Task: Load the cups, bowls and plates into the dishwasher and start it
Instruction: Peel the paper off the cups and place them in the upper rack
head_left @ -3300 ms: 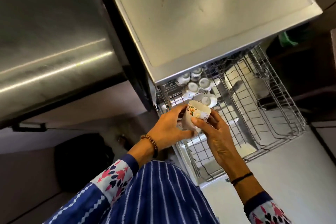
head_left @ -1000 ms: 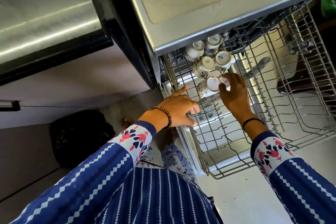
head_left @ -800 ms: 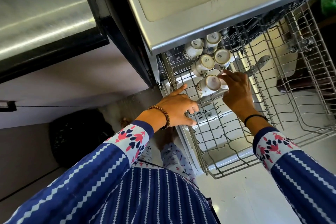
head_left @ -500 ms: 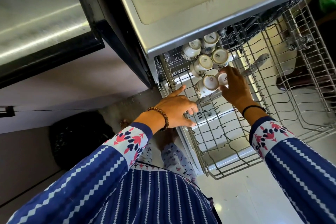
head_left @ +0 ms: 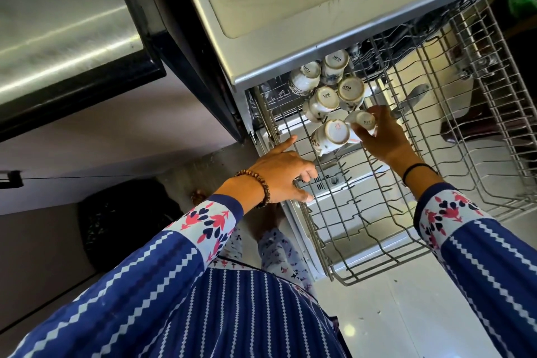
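Our right hand (head_left: pixel 383 139) grips a cup (head_left: pixel 364 122) beside five upturned cups (head_left: pixel 328 100); our left hand (head_left: pixel 284 174) holds the rack (head_left: pixel 436 212). We judge bowls, plates and starting undone.

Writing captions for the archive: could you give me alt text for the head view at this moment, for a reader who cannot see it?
A person's right hand holds a small white cup bottom-up in the pulled-out wire rack of a dishwasher, next to five other upturned cups. The left hand grips the rack's side edge.
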Demonstrator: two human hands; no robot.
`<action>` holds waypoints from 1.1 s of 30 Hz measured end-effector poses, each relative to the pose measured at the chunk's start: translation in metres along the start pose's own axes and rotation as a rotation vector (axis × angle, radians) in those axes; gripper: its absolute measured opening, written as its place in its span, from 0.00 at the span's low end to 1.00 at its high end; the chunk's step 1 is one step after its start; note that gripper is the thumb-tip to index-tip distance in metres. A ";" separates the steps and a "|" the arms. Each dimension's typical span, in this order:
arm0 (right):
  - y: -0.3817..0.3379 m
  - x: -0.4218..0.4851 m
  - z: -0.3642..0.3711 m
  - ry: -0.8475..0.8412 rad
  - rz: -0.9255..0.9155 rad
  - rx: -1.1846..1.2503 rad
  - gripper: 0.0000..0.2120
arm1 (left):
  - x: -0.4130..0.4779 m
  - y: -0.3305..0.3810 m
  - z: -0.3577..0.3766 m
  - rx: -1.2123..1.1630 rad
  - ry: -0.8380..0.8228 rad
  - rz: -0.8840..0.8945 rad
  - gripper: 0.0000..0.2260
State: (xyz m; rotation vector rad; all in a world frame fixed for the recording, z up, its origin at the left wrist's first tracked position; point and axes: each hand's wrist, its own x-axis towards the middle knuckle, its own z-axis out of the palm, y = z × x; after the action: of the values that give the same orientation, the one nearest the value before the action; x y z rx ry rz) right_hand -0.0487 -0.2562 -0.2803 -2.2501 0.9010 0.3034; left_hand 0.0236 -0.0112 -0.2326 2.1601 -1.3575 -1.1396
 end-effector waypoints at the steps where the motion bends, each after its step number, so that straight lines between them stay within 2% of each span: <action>1: 0.001 0.000 0.002 0.003 -0.007 0.004 0.23 | 0.001 -0.001 0.001 -0.001 0.002 -0.001 0.20; 9: -0.003 -0.011 0.008 0.095 0.003 0.003 0.24 | 0.003 0.000 0.000 0.010 -0.025 -0.021 0.20; 14: -0.019 -0.042 0.000 0.224 -0.137 -0.050 0.19 | -0.004 0.014 -0.009 -0.117 0.022 -0.066 0.19; 20: -0.076 -0.093 -0.011 0.145 -0.212 0.090 0.12 | -0.021 0.043 -0.045 -0.313 0.357 -0.158 0.17; 27: -0.158 -0.160 -0.037 0.121 -0.340 0.291 0.11 | -0.077 0.064 -0.098 -0.233 0.637 -0.108 0.12; 33: -0.231 -0.177 -0.053 0.078 -0.498 0.369 0.07 | -0.144 0.052 -0.133 -0.308 0.883 -0.129 0.12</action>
State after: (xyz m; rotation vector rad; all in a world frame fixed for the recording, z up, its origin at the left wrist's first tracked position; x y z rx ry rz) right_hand -0.0237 -0.0787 -0.0449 -2.0592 0.3682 -0.1667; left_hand 0.0645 0.0723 -0.0528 2.1139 -0.6093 -0.2871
